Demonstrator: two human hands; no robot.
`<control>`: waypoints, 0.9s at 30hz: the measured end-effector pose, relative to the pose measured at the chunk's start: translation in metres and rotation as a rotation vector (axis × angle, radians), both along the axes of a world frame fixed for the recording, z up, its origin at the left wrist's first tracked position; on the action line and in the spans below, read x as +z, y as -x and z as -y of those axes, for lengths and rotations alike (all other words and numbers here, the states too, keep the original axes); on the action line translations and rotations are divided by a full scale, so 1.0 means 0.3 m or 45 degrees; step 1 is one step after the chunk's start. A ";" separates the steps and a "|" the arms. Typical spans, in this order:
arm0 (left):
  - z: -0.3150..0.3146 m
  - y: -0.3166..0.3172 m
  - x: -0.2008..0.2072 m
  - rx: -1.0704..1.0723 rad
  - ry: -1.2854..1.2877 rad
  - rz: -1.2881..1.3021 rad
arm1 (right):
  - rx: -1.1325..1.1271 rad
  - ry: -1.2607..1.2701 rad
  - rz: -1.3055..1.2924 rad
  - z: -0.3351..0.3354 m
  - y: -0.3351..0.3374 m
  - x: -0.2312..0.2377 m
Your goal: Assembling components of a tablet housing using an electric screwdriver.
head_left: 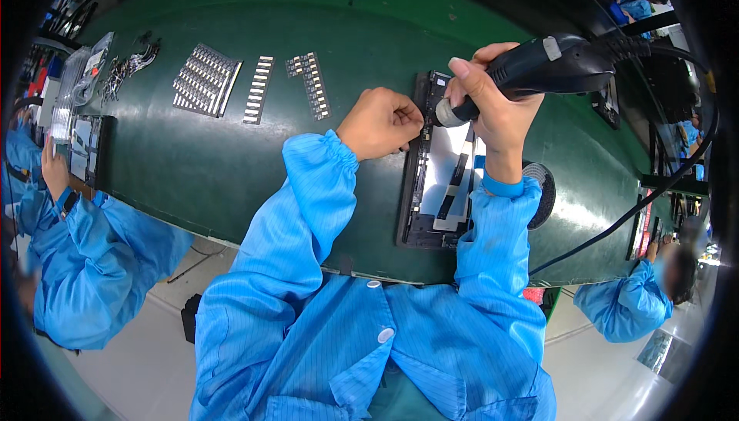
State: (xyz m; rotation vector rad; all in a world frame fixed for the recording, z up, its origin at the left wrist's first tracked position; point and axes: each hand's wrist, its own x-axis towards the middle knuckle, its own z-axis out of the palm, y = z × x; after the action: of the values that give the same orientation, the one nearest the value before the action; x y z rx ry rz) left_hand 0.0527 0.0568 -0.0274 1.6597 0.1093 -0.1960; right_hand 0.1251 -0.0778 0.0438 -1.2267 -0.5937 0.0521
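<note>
On the green bench in front of me lies an opened tablet-like device (446,171), with a dark frame, a silvery panel and black strips. My right hand (496,105) is wrapped round a black corded hot-air gun (566,71). Its pale metallic nozzle points down-left, over the device's upper part. At the device's upper left edge is my left hand (382,122), fingers curled and pinched together. Whatever they hold, if anything, is too small or hidden to tell. A blue band circles my right wrist.
Dark sheets with rows of pale pieces (204,80) lie at the far left, beside two narrower strips (259,90) (309,85). Loose wires (131,67) lie further left. A round black object (540,194) sits by my right forearm. The tool's cable (639,205) arcs down the right. Co-workers sit at both sides.
</note>
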 end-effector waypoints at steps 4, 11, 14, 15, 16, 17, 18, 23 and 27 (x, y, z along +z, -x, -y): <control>0.000 0.003 -0.002 -0.001 -0.022 0.002 | -0.008 0.023 -0.007 -0.002 0.008 -0.008; -0.006 0.000 0.019 0.062 -0.036 0.045 | -0.001 0.054 0.045 -0.028 0.049 0.003; -0.002 -0.006 0.010 0.050 -0.016 0.036 | -0.092 0.149 0.051 -0.028 0.054 0.008; 0.001 -0.012 0.009 0.053 -0.005 0.030 | -0.081 0.123 0.058 -0.027 0.041 0.006; 0.000 -0.009 0.003 0.032 -0.011 0.021 | -0.073 0.095 0.058 -0.023 0.043 -0.001; -0.004 -0.011 -0.003 0.046 -0.003 -0.004 | -0.096 0.090 0.049 -0.012 0.047 0.004; -0.004 -0.013 -0.006 0.060 0.004 -0.028 | -0.117 0.051 0.087 0.006 0.049 0.019; 0.023 -0.012 0.005 0.053 -0.149 0.015 | -0.319 -0.035 0.255 0.200 0.024 0.049; 0.032 -0.006 -0.004 0.093 -0.174 0.031 | -0.625 0.053 0.324 0.393 0.026 0.055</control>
State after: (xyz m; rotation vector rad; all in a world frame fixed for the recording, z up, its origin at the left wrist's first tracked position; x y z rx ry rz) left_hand 0.0546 0.0472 -0.0286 1.7902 0.1679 -0.1148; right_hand 0.1173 -0.1958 0.0604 -1.4018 -0.4971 -0.5122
